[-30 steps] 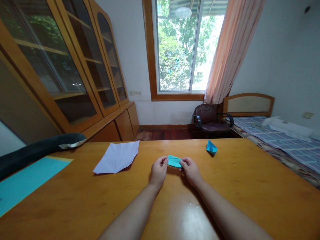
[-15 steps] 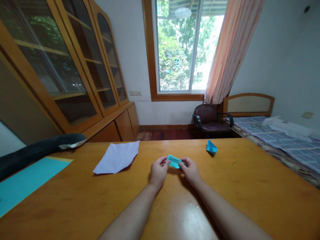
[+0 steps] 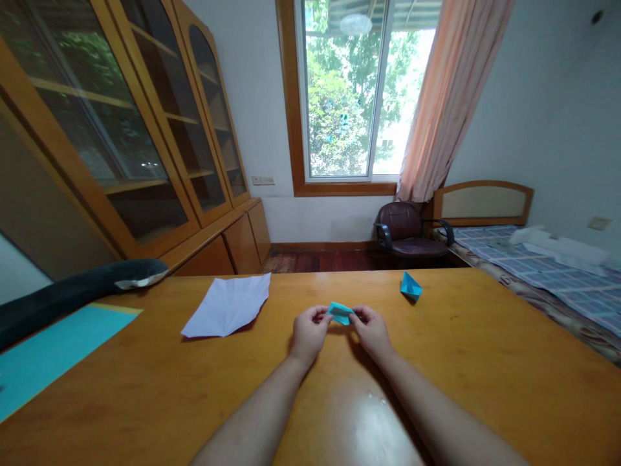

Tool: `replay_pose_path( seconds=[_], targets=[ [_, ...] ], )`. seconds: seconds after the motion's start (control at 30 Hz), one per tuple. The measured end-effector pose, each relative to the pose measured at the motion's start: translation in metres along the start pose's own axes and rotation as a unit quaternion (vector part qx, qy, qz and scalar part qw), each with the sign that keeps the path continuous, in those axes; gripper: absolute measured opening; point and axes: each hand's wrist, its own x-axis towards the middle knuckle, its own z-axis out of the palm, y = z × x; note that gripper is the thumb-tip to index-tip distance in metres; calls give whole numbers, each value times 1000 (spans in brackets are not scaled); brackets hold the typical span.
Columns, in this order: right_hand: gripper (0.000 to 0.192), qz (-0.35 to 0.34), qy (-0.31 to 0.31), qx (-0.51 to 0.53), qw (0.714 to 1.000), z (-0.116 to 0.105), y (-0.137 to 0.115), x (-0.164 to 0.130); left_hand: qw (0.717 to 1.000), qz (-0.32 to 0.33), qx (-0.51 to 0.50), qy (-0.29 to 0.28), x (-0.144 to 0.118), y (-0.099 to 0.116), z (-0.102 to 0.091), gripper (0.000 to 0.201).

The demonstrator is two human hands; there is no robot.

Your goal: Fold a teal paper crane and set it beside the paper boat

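Observation:
Between my two hands is a small piece of folded turquoise paper, held just above the table. My left hand pinches its left end between thumb and fingers. At the right end, my right hand grips it the same way. The paper seems parted along the middle, with a darker inner face showing; the exact folds are too small to make out. To the right and farther back, a blue folded paper boat stands on the table.
A creased white sheet lies on the wooden table, left of my hands. Turquoise paper sheets rest at the far left beside a dark, curved padded object. Past the table are an armchair, a bed and a glass-fronted cabinet.
The folded turquoise paper has tilted slightly and its dark inner face shows more. My left hand has shifted a little to the right; both hands keep their hold.

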Motion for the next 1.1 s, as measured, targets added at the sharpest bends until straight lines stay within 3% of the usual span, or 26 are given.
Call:
replay_pose_path(
  seconds=[0.13, 0.3, 0.43, 0.53, 0.67, 0.8, 0.97, 1.1],
  targets=[
    [26, -111, 88, -107, 984, -7, -5, -1, 994, 78, 76, 6, -3, 3, -5, 12],
    [28, -85, -36, -67, 993, -2, -14, -12, 961, 228, 155, -12, -7, 7, -9, 14],
    [36, -34, -70, 66, 995, 8, -17, -16, 948, 275, 153, -44, -10, 9, -7, 20],
    [28, 3, -67, 148, 987, 10, -19, -14, 945, 278, 159, -58, -12, 12, -4, 21],
    [22, 26, -64, 175, 982, 7, -20, -9, 954, 259, 145, -51, -13, 13, -2, 17],
    [23, 63, -57, 190, 978, 5, -18, -6, 978, 190, 81, -18, -11, 6, 0, 39],
    [23, 73, -74, 203, 974, 3, -18, -6, 988, 127, 13, -90, -8, 2, 1, 13],
    [25, 68, -90, 201, 973, 1, -18, -6, 989, 105, -19, -107, -5, 2, 1, 10]
  ],
)
